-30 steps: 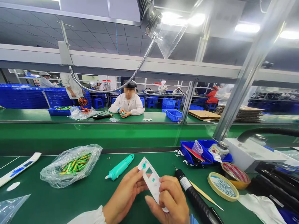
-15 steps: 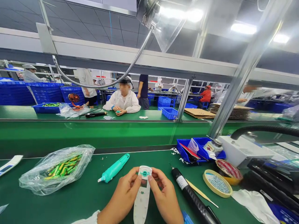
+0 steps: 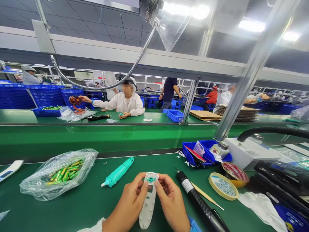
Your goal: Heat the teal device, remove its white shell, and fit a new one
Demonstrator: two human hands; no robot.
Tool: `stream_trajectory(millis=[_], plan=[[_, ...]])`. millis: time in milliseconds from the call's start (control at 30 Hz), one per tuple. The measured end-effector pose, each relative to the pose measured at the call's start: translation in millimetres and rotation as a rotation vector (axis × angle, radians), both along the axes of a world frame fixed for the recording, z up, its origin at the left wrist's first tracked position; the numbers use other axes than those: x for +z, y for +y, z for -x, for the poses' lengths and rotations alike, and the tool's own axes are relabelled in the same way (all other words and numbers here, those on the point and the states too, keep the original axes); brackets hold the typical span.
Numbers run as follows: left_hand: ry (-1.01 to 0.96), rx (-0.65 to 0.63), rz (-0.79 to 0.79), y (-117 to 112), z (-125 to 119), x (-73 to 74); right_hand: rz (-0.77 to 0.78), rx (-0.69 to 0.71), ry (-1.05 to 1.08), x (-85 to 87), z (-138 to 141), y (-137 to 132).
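A long white plastic housing with a teal button pad at its top is held upright over the green mat. My left hand pinches its upper left edge between thumb and fingers. My right hand grips the upper right edge the same way. Both thumbs rest just below the teal pad. A teal pen-shaped tool lies on the mat just beyond my left hand. A black cylindrical tool lies right of my right hand.
A clear bag of green and yellow parts lies left. A blue bin, a tape roll, a round lid of small beads and a white machine crowd the right. A co-worker sits across the green conveyor.
I have turned the white housing from a slant to upright and taken it with both hands. The view has shifted slightly. The co-worker opposite has reached an arm out sideways.
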State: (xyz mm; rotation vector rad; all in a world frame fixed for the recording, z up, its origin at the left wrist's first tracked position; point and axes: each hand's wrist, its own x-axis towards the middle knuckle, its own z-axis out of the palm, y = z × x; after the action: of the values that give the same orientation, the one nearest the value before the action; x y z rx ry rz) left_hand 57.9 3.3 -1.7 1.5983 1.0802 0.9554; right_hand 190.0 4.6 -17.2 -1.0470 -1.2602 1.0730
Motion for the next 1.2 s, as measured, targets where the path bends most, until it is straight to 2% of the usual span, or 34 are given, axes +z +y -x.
stream_trajectory(millis=[267,500,600,700,767,867,967,1067,1133,1200], plan=[[-0.034,0.024,0.012,5,1,-2.7,-0.053,-0.045,-0.064,-6.9,3,-1],[-0.209,0.001,0.173,10,2,-6.0,-0.05,-0.03,-0.085,-6.3,2,0],[-0.33,0.02,0.248,12,1,-9.0,0.053,0.026,0.009,-10.1,4,0],[-0.454,0.141,0.299,11,-1,-8.0,0.221,0.136,0.143,-18.3,11,-1],[-0.446,0.219,0.294,11,-1,-3.5,0.364,0.252,0.193,-23.2,16,-1],[-0.238,0.24,0.251,19,6,3.5,0.528,0.368,0.212,-25.5,23,0],[0.105,0.302,0.028,42,33,-1.1,0.542,0.326,0.245,-21.9,23,3],[0.581,0.415,-0.317,73,71,-20.7,0.557,0.231,0.288,-16.4,24,8],[0.849,0.428,-0.386,95,87,-35.9,0.582,0.154,0.311,-14.9,28,12],[0.955,0.439,-0.375,113,83,-48.6,0.628,0.066,0.308,-18.1,36,18]])
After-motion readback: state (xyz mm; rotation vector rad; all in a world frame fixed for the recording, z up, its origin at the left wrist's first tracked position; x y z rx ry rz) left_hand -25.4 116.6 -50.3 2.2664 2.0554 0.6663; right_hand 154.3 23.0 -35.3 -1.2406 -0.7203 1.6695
